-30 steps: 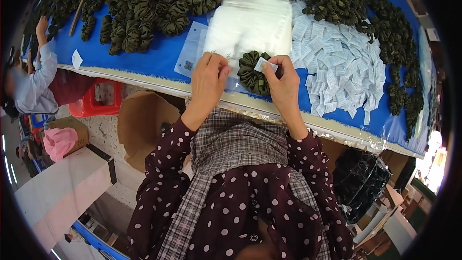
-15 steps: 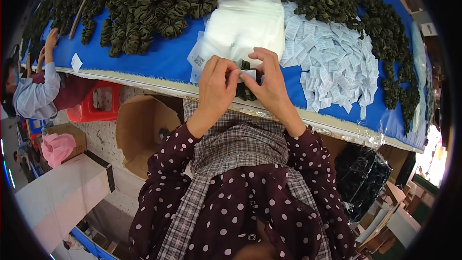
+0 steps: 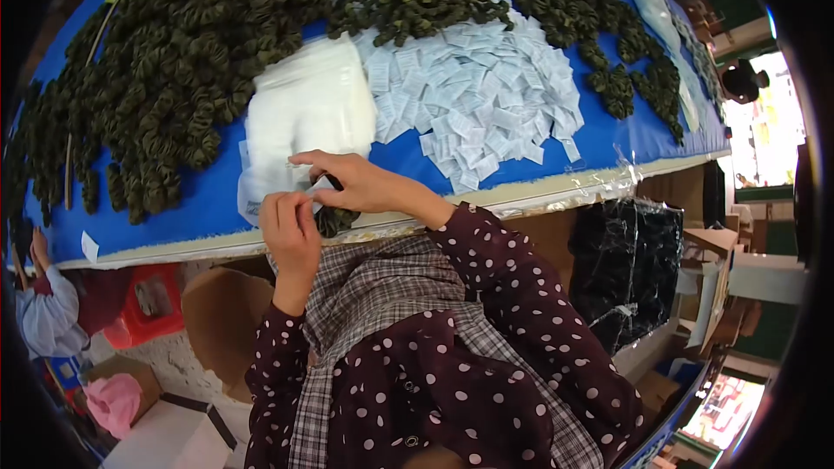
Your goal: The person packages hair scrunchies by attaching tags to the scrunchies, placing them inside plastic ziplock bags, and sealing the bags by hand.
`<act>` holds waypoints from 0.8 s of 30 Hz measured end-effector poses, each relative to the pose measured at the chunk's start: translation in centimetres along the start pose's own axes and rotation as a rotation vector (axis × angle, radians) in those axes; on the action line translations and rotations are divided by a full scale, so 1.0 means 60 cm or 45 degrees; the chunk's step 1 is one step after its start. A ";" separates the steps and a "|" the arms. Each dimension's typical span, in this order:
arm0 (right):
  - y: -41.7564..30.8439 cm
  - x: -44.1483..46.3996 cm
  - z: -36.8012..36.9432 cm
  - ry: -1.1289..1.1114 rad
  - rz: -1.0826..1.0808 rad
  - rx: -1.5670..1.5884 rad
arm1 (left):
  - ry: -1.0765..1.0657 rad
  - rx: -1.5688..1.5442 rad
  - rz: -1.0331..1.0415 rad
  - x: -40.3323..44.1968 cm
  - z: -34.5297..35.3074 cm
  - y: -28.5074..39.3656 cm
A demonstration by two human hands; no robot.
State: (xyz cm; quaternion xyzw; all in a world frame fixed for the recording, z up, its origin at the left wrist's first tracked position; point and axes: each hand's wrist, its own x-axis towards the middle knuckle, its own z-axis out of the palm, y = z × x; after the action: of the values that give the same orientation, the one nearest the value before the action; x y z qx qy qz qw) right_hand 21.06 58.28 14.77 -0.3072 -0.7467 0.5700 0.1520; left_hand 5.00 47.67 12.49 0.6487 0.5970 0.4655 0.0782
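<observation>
Near the table's front edge, my two hands meet around a dark green scrunchie (image 3: 334, 222), a gathered fabric ring partly covered by my fingers. A small white label (image 3: 325, 184) sits against the scrunchie. My left hand (image 3: 292, 233) pinches the label's near end between thumb and fingertips. From the right, my right hand (image 3: 360, 184) grips scrunchie and label, thumb in front and index finger stretched over the top. Just beyond lies a stack of clear, whitish plastic bags (image 3: 314, 108). To its right spreads a heap of printed white labels (image 3: 495, 95).
Piles of dark green scrunchies (image 3: 200, 61) cover the back and left of the blue-covered table (image 3: 208, 204). At far left, another person's sleeve (image 3: 50, 308) and hand show. Below stand a red plastic stool (image 3: 146, 308), a cardboard box (image 3: 221, 321) and a black plastic-wrapped bundle (image 3: 627, 269).
The camera view has turned, so the table and hands appear shifted left. Both hands stay together on the scrunchie and label, with the right hand now reaching more sideways across it.
</observation>
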 end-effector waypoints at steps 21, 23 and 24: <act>0.022 -0.155 -0.009 0.908 -0.133 0.582 | -0.085 -0.480 -0.331 -0.007 0.098 0.070; 0.018 -0.160 -0.011 0.946 -0.159 0.553 | -0.062 -0.736 -0.318 -0.006 0.111 0.072; 0.015 -0.161 -0.012 0.970 -0.183 0.546 | -0.105 -0.960 -0.435 -0.008 0.114 0.077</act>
State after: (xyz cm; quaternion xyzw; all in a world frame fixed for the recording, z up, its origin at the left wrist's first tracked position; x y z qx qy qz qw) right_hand 29.11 52.86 15.32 -0.4041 -0.5216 0.5462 0.5160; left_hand 13.07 49.08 11.50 0.4843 0.4801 0.6055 0.4102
